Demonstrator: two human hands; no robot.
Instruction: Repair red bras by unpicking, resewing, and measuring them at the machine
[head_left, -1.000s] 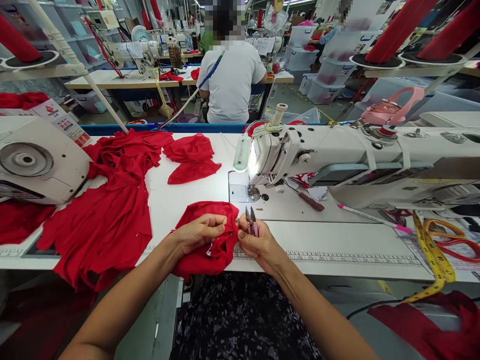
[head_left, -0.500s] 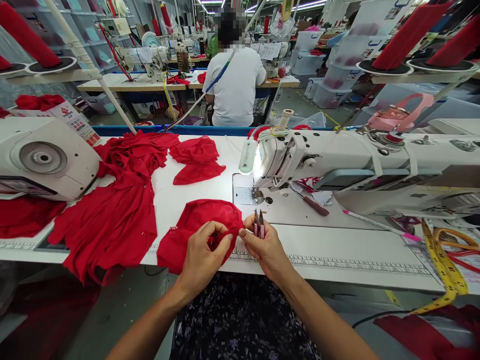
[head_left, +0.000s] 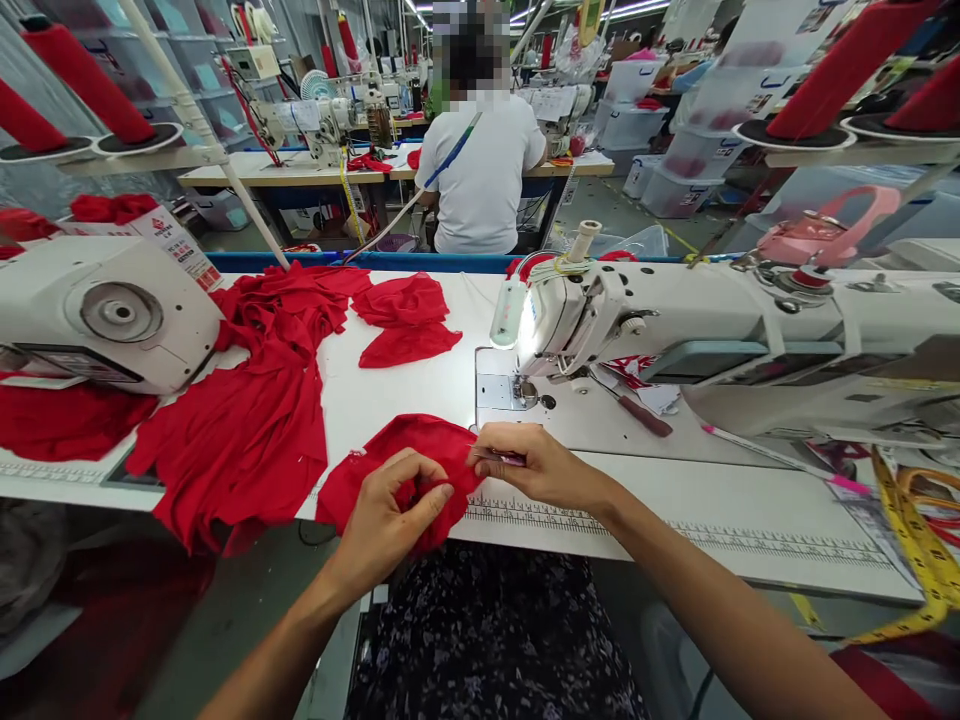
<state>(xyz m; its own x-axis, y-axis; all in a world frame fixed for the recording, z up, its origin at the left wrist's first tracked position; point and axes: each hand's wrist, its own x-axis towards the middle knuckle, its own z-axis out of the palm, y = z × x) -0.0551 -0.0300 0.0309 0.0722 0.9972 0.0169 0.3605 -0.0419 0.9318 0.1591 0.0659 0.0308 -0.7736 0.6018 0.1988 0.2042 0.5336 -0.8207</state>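
Trimming looks about midway.
Left hand has a pinching grip on the red piece; right hand clasps the snips beside it; red heap lies left.

cloth piece on table; sewing machine behind-right; fabric pile left

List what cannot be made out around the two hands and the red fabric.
Head view only.
1. Thread snips: the right hand covers all but a sliver; blades hidden.
2. Red fabric piece: the spot being pinched lies under the left hand.
3. Yellow tape measure: cut off by the right edge.
4. Printed ruler strip: numbers too small to read.
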